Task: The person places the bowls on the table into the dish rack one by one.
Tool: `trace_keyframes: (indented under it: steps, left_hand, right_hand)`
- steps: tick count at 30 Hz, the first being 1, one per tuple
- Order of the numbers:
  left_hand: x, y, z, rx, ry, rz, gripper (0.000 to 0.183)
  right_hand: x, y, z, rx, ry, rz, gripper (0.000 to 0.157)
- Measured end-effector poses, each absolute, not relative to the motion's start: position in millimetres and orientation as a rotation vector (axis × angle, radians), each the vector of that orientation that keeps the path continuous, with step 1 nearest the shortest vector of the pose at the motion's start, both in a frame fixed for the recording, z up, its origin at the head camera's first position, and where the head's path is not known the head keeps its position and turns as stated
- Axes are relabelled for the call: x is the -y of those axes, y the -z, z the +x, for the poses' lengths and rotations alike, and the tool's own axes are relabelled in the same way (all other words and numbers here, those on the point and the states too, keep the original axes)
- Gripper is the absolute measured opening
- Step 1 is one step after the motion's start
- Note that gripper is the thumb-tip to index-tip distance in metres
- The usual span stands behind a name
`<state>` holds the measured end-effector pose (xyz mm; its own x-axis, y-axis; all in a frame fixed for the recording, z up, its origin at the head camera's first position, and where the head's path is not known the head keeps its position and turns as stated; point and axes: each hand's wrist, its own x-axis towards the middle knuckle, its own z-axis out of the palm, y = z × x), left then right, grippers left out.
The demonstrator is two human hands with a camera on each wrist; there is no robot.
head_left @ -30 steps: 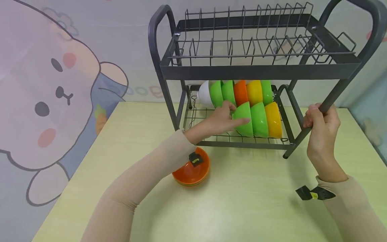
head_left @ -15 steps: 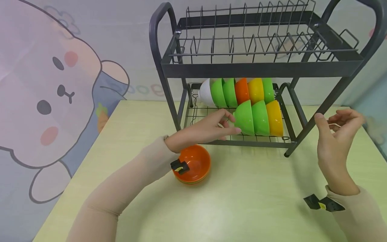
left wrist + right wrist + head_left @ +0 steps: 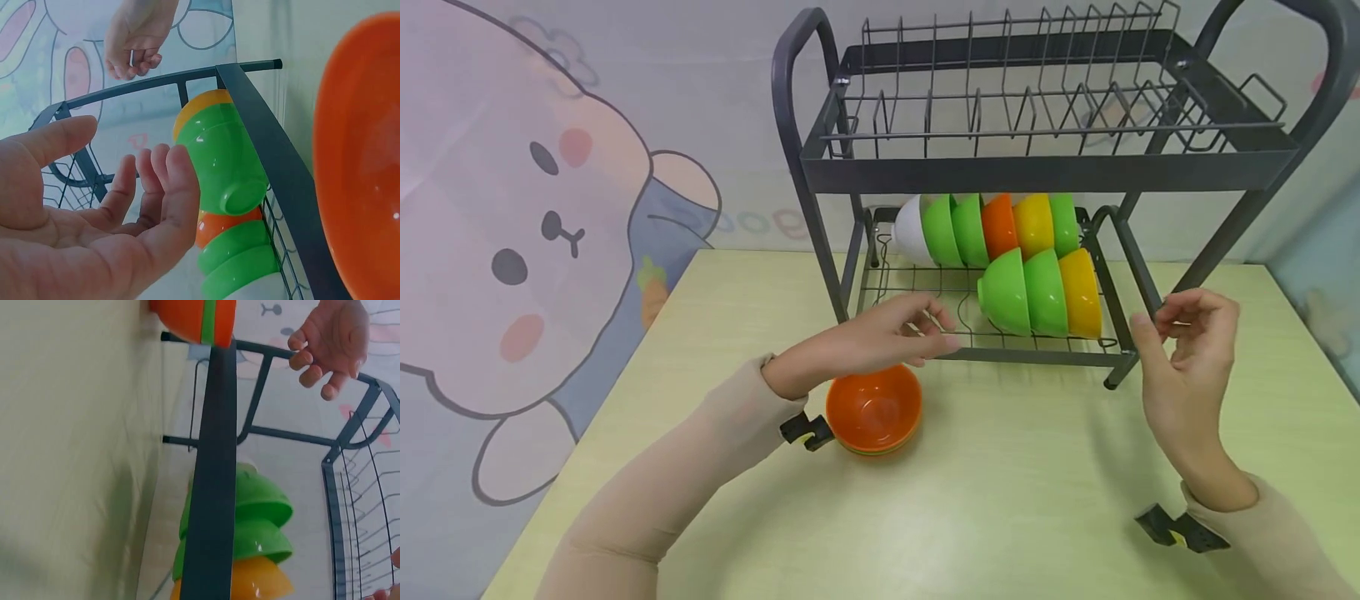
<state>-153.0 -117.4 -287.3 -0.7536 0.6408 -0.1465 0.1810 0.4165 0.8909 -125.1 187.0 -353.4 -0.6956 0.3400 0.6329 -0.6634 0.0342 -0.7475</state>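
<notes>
My left hand (image 3: 880,333), fingers loosely bent and holding nothing, hovers near the rack's lower front bar, just above an orange bowl (image 3: 877,408) stacked on others on the table. My right hand (image 3: 1191,375) is beside the rack's right leg, fingers relaxed, gripping nothing. On the lower shelf, a front row has a green bowl (image 3: 1004,292), another green bowl (image 3: 1045,293) and a yellow bowl (image 3: 1081,293), nested on their sides. Behind them, a back row runs from a white bowl (image 3: 911,233) through green and orange ones. The left wrist view shows the green bowls (image 3: 225,156) beyond my fingers.
A dark two-tier dish rack (image 3: 1045,175) stands at the back of the pale table (image 3: 985,500), its wire upper tier holding no dishes. A wall covering with a cartoon animal (image 3: 550,250) hangs behind and to the left.
My left hand has drawn back from the front green bowl, toward the lower left. My right hand has let go of the rack's right leg, swung right, then come back left and lower.
</notes>
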Motion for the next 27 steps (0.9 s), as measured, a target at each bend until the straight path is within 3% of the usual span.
trace_keyframes:
  steps: [14, 27]
  left_hand:
    - [153.5, 288.8, -138.7, -2.210, -1.284, 0.588, 0.029]
    - [186.4, 297.2, -129.9, -2.256, -1.181, 0.490, 0.030]
  right_hand:
    - [-144.5, 363.6, -111.3, 2.185, -1.765, 0.550, 0.017]
    - [-92.5, 375.9, -122.0, 2.622, -1.965, 0.626, 0.032]
